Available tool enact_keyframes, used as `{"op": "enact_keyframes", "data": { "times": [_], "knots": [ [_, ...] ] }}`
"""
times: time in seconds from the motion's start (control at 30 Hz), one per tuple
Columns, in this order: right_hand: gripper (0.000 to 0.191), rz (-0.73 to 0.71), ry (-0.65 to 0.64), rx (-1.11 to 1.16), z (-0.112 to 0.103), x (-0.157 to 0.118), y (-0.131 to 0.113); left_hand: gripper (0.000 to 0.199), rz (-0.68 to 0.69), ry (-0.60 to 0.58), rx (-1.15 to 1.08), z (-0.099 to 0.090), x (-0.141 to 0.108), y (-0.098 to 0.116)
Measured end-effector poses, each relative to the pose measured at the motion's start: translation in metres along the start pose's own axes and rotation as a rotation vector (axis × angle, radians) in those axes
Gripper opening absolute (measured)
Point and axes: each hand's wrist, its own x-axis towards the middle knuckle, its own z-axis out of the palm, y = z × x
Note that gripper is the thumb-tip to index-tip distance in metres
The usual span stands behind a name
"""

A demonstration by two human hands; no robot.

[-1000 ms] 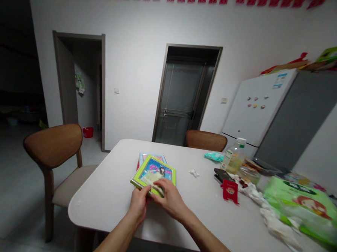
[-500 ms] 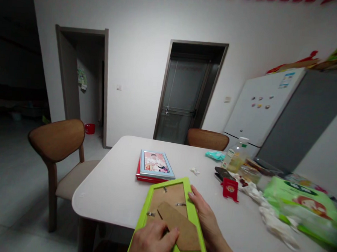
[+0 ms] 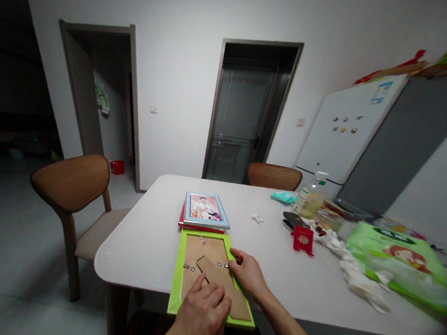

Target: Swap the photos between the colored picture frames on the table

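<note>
Head view: a white table [image 3: 140, 248] fills the lower frame, with a white-and-grey refrigerator [image 3: 345, 129] beyond its right end and a wooden chair [image 3: 70, 189] at its left side. A large green plastic pack [image 3: 394, 261] lies at the right. A lime-green picture frame [image 3: 176, 285] lies face down at the table's near edge, its brown backing board [image 3: 204, 251] and cardboard easel stand [image 3: 235, 300] facing up. The left hand [image 3: 200, 316] lies open on the stand, fingers spread. The right hand [image 3: 248, 275] is curved against the frame's right side beside a metal clip [image 3: 224, 264]; whether it grips, I cannot tell. Just beyond, a blue-framed photo [image 3: 206, 210] sits on a red frame [image 3: 181, 220].
</note>
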Motion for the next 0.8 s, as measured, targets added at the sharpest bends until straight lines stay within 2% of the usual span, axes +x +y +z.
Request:
{"op": "enact_keyframes", "data": {
  "times": [0.17,0.27,0.37,0.47,0.57,0.67,0.8],
  "knots": [
    [0.042,-0.156,0.002,-0.229,0.002,-0.001,-0.004,0.029,-0.059,-0.041,-0.031,0.009,0.006,-0.001],
    [0.039,-0.235,-0.008,-0.316,0.001,-0.001,-0.006,0.030,-0.104,-0.108,-0.073,0.002,0.008,0.001],
    [0.036,-0.237,-0.008,-0.355,0.001,-0.001,-0.006,0.037,-0.172,-0.173,-0.170,-0.010,0.003,-0.008],
    [0.034,-0.232,0.005,-0.387,0.004,0.000,-0.007,0.053,-0.388,-0.118,-0.185,-0.018,-0.007,-0.029],
    [0.033,-0.234,0.033,-0.415,0.007,-0.001,-0.009,0.057,-0.581,-0.049,-0.190,-0.016,-0.015,-0.050],
    [0.031,-0.225,0.043,-0.425,0.009,-0.002,-0.011,0.056,-0.608,-0.040,-0.228,-0.010,-0.017,-0.056],
    [0.029,-0.227,0.033,-0.437,0.007,0.000,-0.011,0.059,-0.618,0.004,-0.261,-0.005,-0.016,-0.053]
  ]
}}
